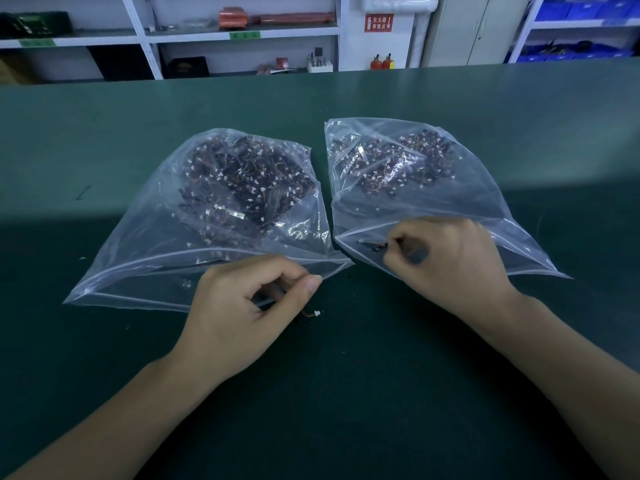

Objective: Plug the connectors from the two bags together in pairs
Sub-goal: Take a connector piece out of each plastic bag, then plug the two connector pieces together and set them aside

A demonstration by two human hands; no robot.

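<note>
Two clear zip bags lie side by side on the green table, each holding several small wired connectors with white plugs. My left hand [254, 306] hovers at the mouth of the left bag [145, 258], fingers curled; a short wired connector [310, 314] with a white plug hangs from under it. At the mouth of the right bag [485, 202], my right hand [446, 261] pinches a small dark connector piece [381, 247] between thumb and fingers.
The green table [104, 133] stretches far back to a wall of white shelves [242, 32] with boxes. Blue bins [585, 12] stand at the back right. Two red fire extinguishers [381, 62] sit behind the table's far edge.
</note>
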